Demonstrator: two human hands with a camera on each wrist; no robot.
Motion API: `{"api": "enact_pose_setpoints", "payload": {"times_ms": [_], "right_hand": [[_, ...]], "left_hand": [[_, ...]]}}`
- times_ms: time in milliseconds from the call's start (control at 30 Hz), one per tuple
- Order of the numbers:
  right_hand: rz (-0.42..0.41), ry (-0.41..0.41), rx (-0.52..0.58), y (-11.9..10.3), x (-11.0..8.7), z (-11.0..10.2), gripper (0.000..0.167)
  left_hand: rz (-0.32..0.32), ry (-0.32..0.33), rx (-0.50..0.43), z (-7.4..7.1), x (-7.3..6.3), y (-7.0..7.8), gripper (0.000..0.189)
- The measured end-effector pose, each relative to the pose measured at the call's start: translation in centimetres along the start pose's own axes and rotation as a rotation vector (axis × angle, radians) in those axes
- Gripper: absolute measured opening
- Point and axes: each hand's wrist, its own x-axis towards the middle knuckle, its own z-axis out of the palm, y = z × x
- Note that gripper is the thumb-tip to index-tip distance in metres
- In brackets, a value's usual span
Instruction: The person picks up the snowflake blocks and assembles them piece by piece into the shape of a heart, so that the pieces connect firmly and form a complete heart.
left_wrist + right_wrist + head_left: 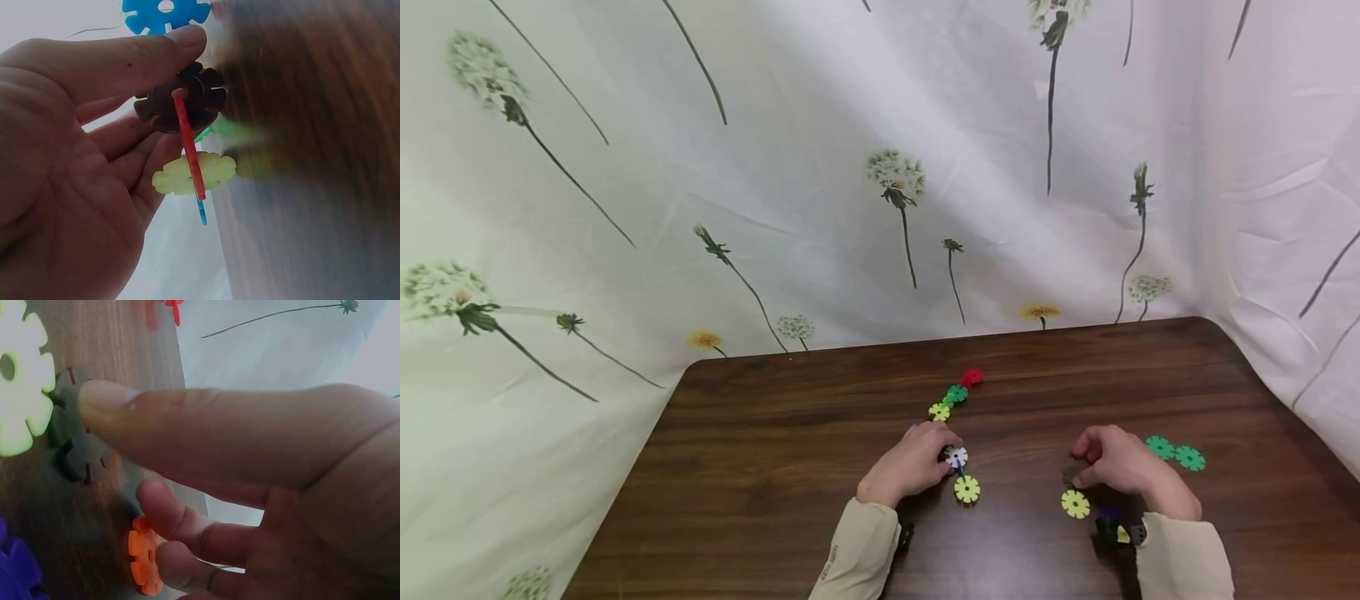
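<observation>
My left hand (pixel 917 462) grips a chain of interlocking snowflake discs between thumb and fingers. Its whitish disc (pixel 957 457) and yellow disc (pixel 967 489) show in the head view. A dark brown disc (pixel 181 100), a red disc (pixel 189 147) seen edge-on and a bright blue disc (pixel 165 14) show in the left wrist view. With thumb and fingers, my right hand (pixel 1123 462) pinches a brown disc (pixel 84 447) low over the table. A yellow-green disc (pixel 22 381) overlaps its edge.
A chain with a red disc (pixel 973 377), green disc (pixel 957 393) and yellow disc (pixel 939 412) extends behind my left hand. Two green discs (pixel 1189 457) lie right of my right hand. A purple disc (pixel 15 565) and an orange disc (pixel 145 556) are near it. Patterned cloth (pixel 820 167) hangs behind the wooden table (pixel 737 467).
</observation>
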Motion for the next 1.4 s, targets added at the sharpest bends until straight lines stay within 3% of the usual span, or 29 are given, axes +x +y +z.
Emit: {"api": "enact_pose_setpoints", "payload": {"times_ms": [467,733,933,1133,1200,1267,1400], "right_hand": [[0.02,-0.015,-0.018,-0.5,0.0,0.4,0.023],[0.027,0.007,-0.024,-0.9,0.3,0.7,0.026],[-0.07,0.046,-0.013,-1.1,0.7,1.4,0.024],[-0.219,0.007,0.1,-1.6,1.7,2.7,0.016],[-0.252,-0.011,0.158,-1.9,2.2,3.2,0.015],[-0.273,-0.032,0.216,-2.2,2.6,3.7,0.015],[-0.281,-0.084,0.31,-2.8,3.0,4.4,0.013]], "left_hand": [[-0.024,-0.008,0.002,0.0,0.0,0.0,0.027],[-0.024,-0.005,0.007,0.1,0.0,-0.1,0.027],[-0.031,-0.002,0.001,0.1,0.0,0.0,0.026],[-0.029,0.043,-0.018,-0.4,-0.4,0.1,0.031],[-0.048,0.077,-0.086,-0.8,-0.8,0.3,0.031],[-0.079,0.126,-0.215,-1.3,-1.2,0.5,0.027],[-0.179,0.147,-0.627,-1.7,-2.4,1.1,0.023]]}}
